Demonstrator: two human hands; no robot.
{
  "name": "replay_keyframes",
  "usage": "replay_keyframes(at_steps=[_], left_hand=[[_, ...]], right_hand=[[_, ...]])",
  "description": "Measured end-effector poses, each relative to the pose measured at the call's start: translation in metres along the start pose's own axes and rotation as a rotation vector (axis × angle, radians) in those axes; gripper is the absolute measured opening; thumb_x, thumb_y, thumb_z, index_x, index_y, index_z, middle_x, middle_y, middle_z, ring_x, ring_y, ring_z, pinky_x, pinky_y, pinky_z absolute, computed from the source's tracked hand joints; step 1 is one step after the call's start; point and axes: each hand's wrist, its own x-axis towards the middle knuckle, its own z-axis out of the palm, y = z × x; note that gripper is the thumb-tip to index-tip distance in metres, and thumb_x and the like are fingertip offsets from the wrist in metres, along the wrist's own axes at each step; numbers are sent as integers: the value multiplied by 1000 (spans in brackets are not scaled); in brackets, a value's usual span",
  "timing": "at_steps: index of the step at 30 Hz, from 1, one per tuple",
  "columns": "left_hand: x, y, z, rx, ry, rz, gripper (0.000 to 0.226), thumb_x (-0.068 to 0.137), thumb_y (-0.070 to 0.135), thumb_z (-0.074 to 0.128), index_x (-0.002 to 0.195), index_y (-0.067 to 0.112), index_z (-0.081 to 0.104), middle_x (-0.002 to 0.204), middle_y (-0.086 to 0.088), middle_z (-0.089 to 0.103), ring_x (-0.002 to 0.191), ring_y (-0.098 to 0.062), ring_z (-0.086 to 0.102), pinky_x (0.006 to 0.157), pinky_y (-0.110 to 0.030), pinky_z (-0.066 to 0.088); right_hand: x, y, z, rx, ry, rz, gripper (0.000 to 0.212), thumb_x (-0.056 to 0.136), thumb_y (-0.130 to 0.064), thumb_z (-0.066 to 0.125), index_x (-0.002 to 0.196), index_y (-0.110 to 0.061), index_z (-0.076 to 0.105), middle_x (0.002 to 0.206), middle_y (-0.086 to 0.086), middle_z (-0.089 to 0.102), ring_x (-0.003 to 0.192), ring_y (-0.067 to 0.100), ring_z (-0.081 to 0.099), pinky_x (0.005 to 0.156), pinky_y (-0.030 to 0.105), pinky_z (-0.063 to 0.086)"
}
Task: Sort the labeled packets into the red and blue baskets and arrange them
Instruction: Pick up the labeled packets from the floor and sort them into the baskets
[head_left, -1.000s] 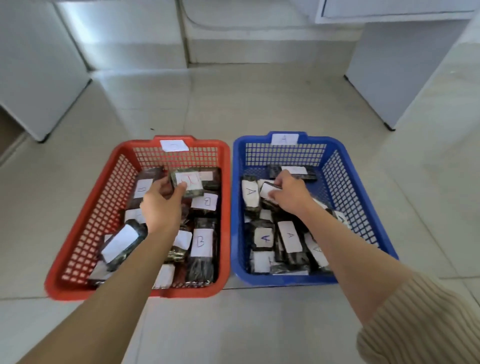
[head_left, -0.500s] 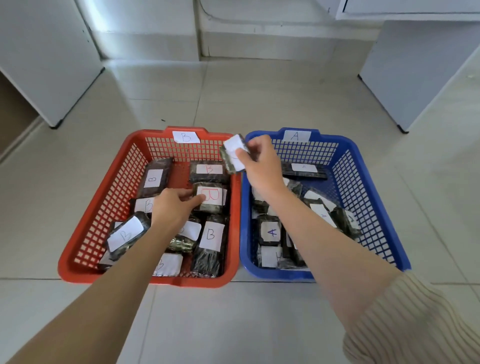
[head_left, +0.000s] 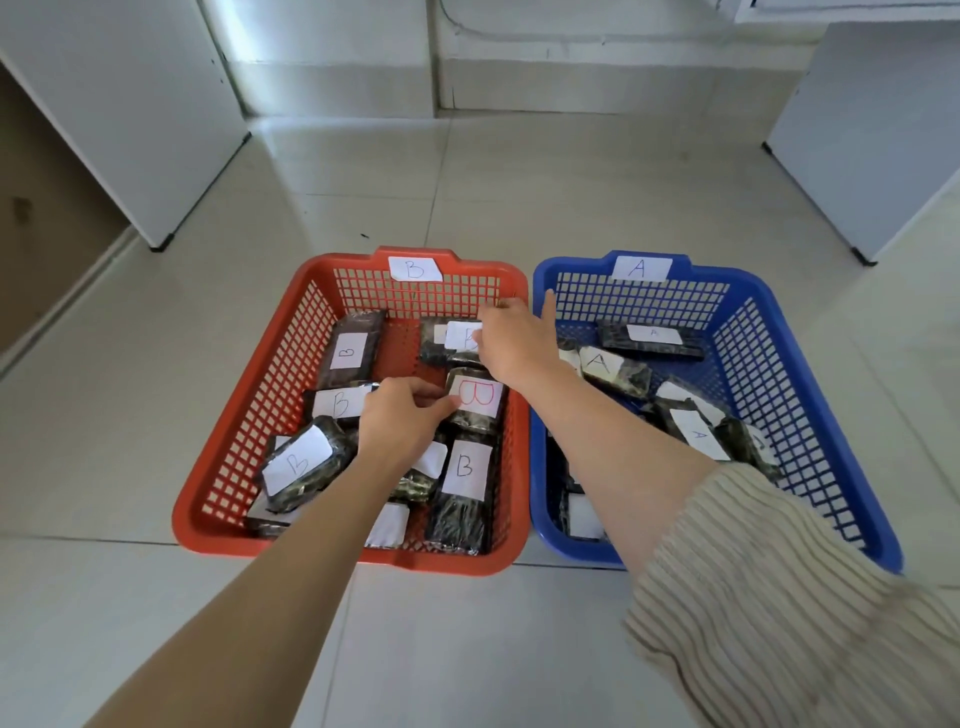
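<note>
Bright, even; wide-angle edge distortion

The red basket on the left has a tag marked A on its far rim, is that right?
Not quite. The head view shows that the tag on the far rim of the red basket reads B; the A tag sits on the blue basket.

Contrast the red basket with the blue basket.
The red basket has a B tag on its rim, the blue basket an A tag. Readable packets in the red basket show B, in the blue basket A. Both are mesh-walled, side by side on the floor.
</note>
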Motion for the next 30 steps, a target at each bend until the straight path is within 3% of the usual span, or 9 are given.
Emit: replay_keyframes(at_steps=[2,4,6,10,15,21,24,27,30], left_hand=[[-2,-1,1,27,6,15,28,83,36,68,102,15,69,86,4,66,80,-10,59,60,-18,42],[-4,-1,1,68,23,38,30,85,37,65,105,15,68,89,4,66,83,-12,60,64,-22,45],[-7,-1,1,101,82,70,34,89,39,59,112,15,64,97,2,66,88,-15,61,74,-29,50],[-16,13,3,127,274,226,33,95,36,46,116,15,58,111,-5,63,101,-24,57,87,-47,48],[-55,74,34,151,372,476,26,94,29,49,112,13,60,113,-8,59,109,-32,47,88,-46,36],[-140,152,100,32,25,837,25,90,32,53,107,15,62,99,0,63,97,-21,54,83,-40,44],[-186,169,129,60,-260,896,19,90,30,58,103,17,62,90,5,60,86,-14,56,78,-35,47],[-218,164,157,373,-578,840,27,91,36,55,112,18,58,106,3,59,99,-16,56,84,-36,47],[-232,146,182,643,-671,738,43,94,37,50,131,17,47,129,-1,48,116,-22,49,88,-35,43]], right_hand=[[1,6,0,-4,-84,-8,41,99,-29,41,137,-12,43,147,5,37,143,20,18,115,59,-2],[-1,13,-3,10,-112,-47,51,102,-33,33,147,-10,25,157,2,18,146,18,-1,116,56,-3],[-10,19,-9,83,-71,-69,53,102,-33,32,149,-12,20,158,1,16,146,18,-1,117,50,-1],[-47,48,-33,169,37,-104,48,101,-31,36,146,-14,29,155,1,25,146,18,7,118,43,4],[-116,127,-79,170,107,-54,44,99,-26,43,140,-11,39,147,6,39,144,20,16,117,37,10],[-225,210,-113,97,89,97,40,96,-26,49,133,-9,48,136,11,51,136,23,32,110,30,22],[-277,237,-98,143,109,203,37,95,-24,53,129,-9,51,129,9,56,129,23,39,106,33,32],[-312,255,-72,230,37,413,38,93,-26,53,128,-12,48,129,5,55,125,21,40,100,33,37],[-333,262,-52,349,-153,625,59,84,-42,63,133,-16,42,133,5,47,121,22,45,98,38,42]])
